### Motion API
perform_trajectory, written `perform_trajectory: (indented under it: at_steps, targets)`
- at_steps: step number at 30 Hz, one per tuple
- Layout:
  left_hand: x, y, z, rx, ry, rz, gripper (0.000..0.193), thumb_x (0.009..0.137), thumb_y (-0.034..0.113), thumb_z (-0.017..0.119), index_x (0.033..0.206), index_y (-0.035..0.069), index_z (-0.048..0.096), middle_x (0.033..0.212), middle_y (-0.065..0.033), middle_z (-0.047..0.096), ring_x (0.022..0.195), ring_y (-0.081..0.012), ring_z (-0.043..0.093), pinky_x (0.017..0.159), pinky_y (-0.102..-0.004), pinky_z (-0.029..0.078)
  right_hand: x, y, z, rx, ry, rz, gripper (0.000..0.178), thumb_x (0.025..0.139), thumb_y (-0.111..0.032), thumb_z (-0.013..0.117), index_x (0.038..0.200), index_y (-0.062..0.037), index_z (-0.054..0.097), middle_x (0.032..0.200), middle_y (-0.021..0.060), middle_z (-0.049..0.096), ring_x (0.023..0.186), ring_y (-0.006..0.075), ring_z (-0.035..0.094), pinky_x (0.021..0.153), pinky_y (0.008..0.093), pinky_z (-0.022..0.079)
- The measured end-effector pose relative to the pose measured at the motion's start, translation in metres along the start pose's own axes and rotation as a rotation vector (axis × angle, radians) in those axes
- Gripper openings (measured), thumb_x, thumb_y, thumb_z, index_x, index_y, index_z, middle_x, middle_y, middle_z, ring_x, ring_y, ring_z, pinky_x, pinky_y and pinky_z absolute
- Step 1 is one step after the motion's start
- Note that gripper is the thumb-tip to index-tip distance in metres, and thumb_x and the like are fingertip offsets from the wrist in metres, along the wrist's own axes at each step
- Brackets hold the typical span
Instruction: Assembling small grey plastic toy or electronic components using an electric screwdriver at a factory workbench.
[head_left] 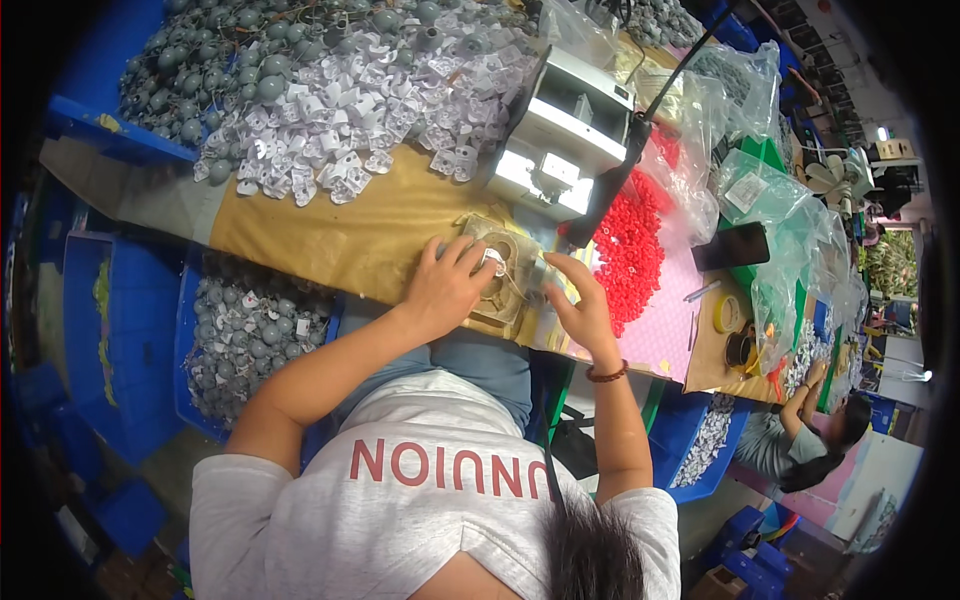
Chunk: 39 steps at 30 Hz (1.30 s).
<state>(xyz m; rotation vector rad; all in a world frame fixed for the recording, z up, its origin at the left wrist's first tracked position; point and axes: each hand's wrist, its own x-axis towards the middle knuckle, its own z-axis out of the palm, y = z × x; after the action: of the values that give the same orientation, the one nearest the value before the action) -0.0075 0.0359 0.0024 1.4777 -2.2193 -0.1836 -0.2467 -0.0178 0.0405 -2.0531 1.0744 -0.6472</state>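
My left hand [449, 287] reaches over a worn, tan jig [497, 300] with a rounded hollow, near the front edge of the work table. Its bent fingertips are on a small white plastic part [494, 262] at the hollow; a thin wire shows beside the part. My right hand [584, 308], with a dark bead bracelet on the wrist, is at the jig's right side. Its thumb and forefinger stand apart; I see nothing clearly held between them. Just beyond is a white box-shaped machine [565, 125].
White plastic parts [350, 120] and grey round pieces [240, 75] are heaped at the back left. Red parts [630, 250] lie right of the machine, near a dark phone [731, 247] and yellow tape [727, 313]. A blue bin [187, 375] stands below left. Another person [795, 445] sits at far right.
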Motion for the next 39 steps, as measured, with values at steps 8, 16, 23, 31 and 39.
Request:
perform_trajectory:
  at_steps: [8, 16, 23, 31, 39]
  targets:
    - [0.003, -0.008, 0.000, -0.051, 0.018, 0.086, 0.051, 0.070, 0.009, 0.076, 0.119, 0.011, 0.065, 0.123, -0.0109, 0.059, 0.124, -0.0275, 0.052, 0.102, -0.0473, 0.040, -0.017, 0.038, 0.038, -0.241, 0.232, 0.064, 0.032, 0.082, 0.003, 0.070, 0.111, -0.0020, 0.057, 0.109, 0.0156, 0.064, 0.102, 0.0319, 0.064, 0.088, 0.0382, 0.052]
    - [0.005, -0.012, -0.002, -0.048, 0.035, 0.125, 0.040, 0.073, 0.013, 0.072, 0.113, 0.008, 0.066, 0.118, -0.0106, 0.059, 0.124, -0.0276, 0.052, 0.102, -0.0457, 0.041, 0.023, 0.020, 0.030, 1.412, 0.174, 0.402, 0.043, 0.087, 0.005, 0.070, 0.127, -0.0023, 0.057, 0.111, 0.0126, 0.067, 0.095, 0.0198, 0.068, 0.085, 0.0341, 0.060]
    - [0.008, -0.022, -0.002, -0.128, 0.039, 0.161, 0.034, 0.072, 0.011, 0.072, 0.106, 0.006, 0.067, 0.118, -0.0124, 0.061, 0.123, -0.0304, 0.053, 0.098, -0.0439, 0.045, 0.048, 0.004, 0.024, 0.222, -0.147, 0.294, 0.037, 0.083, -0.007, 0.080, 0.116, 0.0034, 0.066, 0.103, 0.0112, 0.072, 0.082, 0.0163, 0.070, 0.075, 0.0283, 0.056]
    - [0.011, -0.025, -0.002, -0.186, 0.026, 0.148, 0.028, 0.074, 0.009, 0.071, 0.102, 0.005, 0.068, 0.118, -0.0137, 0.063, 0.121, -0.0318, 0.056, 0.097, -0.0445, 0.046, 0.061, -0.006, 0.031, -0.147, -0.117, 0.171, 0.040, 0.076, -0.020, 0.083, 0.109, -0.0003, 0.070, 0.091, 0.0146, 0.062, 0.082, 0.0316, 0.063, 0.074, 0.0411, 0.051]
    - [0.033, -0.007, 0.002, -0.215, 0.096, -0.089, 0.028, 0.076, 0.011, 0.071, 0.103, 0.009, 0.063, 0.098, -0.0076, 0.062, 0.102, -0.0274, 0.059, 0.085, -0.0425, 0.048, 0.048, -0.013, 0.043, -0.088, 0.015, 0.215, 0.046, 0.079, -0.013, 0.080, 0.121, -0.0043, 0.062, 0.099, 0.0133, 0.062, 0.084, 0.0309, 0.061, 0.074, 0.0395, 0.050]
